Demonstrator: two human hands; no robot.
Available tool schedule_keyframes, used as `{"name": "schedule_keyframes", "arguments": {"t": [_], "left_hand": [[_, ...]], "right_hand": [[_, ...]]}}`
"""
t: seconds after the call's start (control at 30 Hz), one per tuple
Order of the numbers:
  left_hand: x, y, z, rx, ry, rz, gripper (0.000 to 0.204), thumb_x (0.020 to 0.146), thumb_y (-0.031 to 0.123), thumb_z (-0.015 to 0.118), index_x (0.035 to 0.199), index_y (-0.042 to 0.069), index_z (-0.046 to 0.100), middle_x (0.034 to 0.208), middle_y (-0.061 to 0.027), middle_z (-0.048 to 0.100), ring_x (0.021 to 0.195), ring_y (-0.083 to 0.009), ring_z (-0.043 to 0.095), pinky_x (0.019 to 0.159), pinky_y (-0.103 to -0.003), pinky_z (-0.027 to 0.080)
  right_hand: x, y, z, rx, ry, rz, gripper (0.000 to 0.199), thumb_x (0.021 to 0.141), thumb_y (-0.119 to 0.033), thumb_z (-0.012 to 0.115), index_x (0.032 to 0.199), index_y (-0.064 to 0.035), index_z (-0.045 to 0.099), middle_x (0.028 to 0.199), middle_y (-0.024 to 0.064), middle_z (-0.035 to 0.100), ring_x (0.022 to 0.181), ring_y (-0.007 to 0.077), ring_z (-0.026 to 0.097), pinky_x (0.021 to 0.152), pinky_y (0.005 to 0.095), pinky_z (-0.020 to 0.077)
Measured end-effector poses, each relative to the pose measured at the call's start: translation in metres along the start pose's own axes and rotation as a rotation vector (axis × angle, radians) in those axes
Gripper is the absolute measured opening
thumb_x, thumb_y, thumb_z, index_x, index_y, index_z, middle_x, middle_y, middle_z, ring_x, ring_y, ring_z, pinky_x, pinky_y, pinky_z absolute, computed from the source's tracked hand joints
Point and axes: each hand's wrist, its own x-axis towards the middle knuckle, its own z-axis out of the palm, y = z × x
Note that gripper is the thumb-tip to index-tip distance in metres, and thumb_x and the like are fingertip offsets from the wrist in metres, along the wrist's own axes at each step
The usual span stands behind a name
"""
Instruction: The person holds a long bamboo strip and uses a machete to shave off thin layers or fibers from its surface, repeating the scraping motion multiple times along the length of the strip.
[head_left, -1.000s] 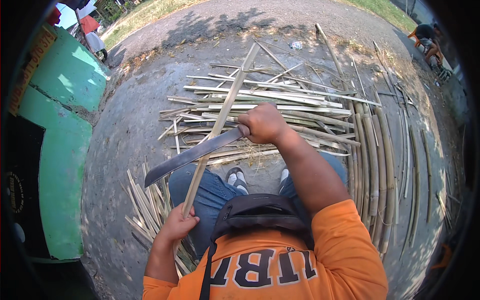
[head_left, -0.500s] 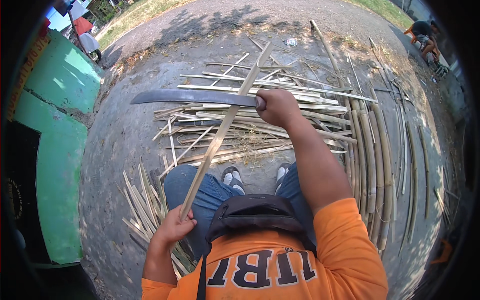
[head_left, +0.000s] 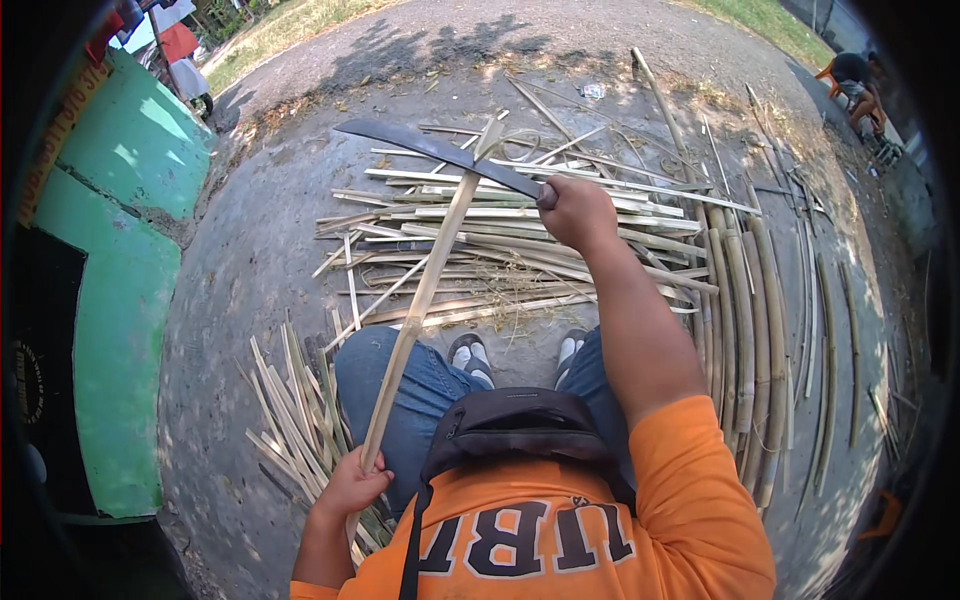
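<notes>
A long pale bamboo strip (head_left: 420, 305) slants up and away from my left hand (head_left: 354, 483), whose fingers are wrapped round its lower end. In my right hand (head_left: 584, 214) is the handle of a machete (head_left: 420, 143), held above the heap on the ground. Its dark blade points left and slightly away from me, crossing the strip near its far end and touching it there. Past the blade, a thin piece seems to curl off the strip's tip. Split bamboo strips (head_left: 560, 212) lie in a loose pile beyond my feet.
More split strips (head_left: 290, 400) are heaped by my left knee. Whole bamboo poles (head_left: 745, 330) lie side by side on the right, with thinner sticks (head_left: 825, 380) beyond. A green wall (head_left: 120, 330) borders the left. At the far right a person (head_left: 855, 88) sits on an orange chair.
The machete has moved farther up the bamboo strip, toward its far end, and its blade has tilted so the tip points farther away. My left hand keeps its hold low on the strip.
</notes>
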Motion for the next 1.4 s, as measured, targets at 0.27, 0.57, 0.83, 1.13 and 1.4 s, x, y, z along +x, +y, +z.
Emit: {"name": "schedule_keyframes", "arguments": {"t": [0.27,0.57,0.83,1.13,1.4], "left_hand": [[0.005,0.009,-0.006,0.049,-0.082,0.003,0.022,0.094,0.013,0.076,0.098,0.01,0.055,0.073,0.0072,0.049,0.062,-0.0033,0.045,0.054,-0.023,0.037],[-0.014,0.018,0.002,-0.032,-0.028,-0.161,0.033,0.102,0.035,0.069,0.109,0.004,0.059,0.078,-0.0018,0.06,0.063,-0.0089,0.055,0.056,-0.026,0.044],[-0.034,-0.007,0.019,0.328,0.217,-0.209,0.05,0.095,0.032,0.075,0.123,-0.007,0.06,0.088,-0.0157,0.07,0.072,-0.0213,0.066,0.068,-0.037,0.053],[-0.03,-0.046,0.021,0.327,0.297,-0.007,0.034,0.099,0.031,0.071,0.104,-0.002,0.067,0.072,-0.0101,0.066,0.066,-0.0204,0.063,0.063,-0.037,0.049],[-0.026,-0.059,0.023,0.202,0.263,0.03,0.033,0.104,0.03,0.065,0.098,-0.002,0.069,0.07,-0.0011,0.059,0.066,-0.011,0.053,0.061,-0.033,0.045]], "right_hand": [[-0.008,-0.021,0.008,-0.086,0.1,-0.453,0.01,0.08,-0.025,0.068,0.072,-0.0191,0.067,0.067,0.0047,0.069,0.065,0.0325,0.069,0.06,0.049,0.0526],[-0.008,-0.008,0.008,0.035,0.003,-0.212,0.02,0.091,-0.029,0.061,0.083,-0.0137,0.071,0.078,0.0131,0.072,0.076,0.0383,0.07,0.069,0.0508,0.0553],[-0.006,-0.011,0.003,0.115,0.027,-0.269,0.016,0.089,-0.025,0.061,0.084,-0.0127,0.071,0.079,0.0154,0.071,0.076,0.04,0.068,0.069,0.0509,0.0546],[-0.025,-0.033,0.006,0.063,-0.236,-0.504,0.011,0.081,-0.025,0.066,0.08,-0.0151,0.072,0.074,0.0132,0.07,0.071,0.0389,0.068,0.066,0.0518,0.0539],[-0.005,-0.009,0.0,-0.1,-0.152,-0.126,0.017,0.087,-0.03,0.064,0.086,-0.0145,0.073,0.083,0.0141,0.073,0.081,0.0382,0.071,0.074,0.0507,0.0567]]}}
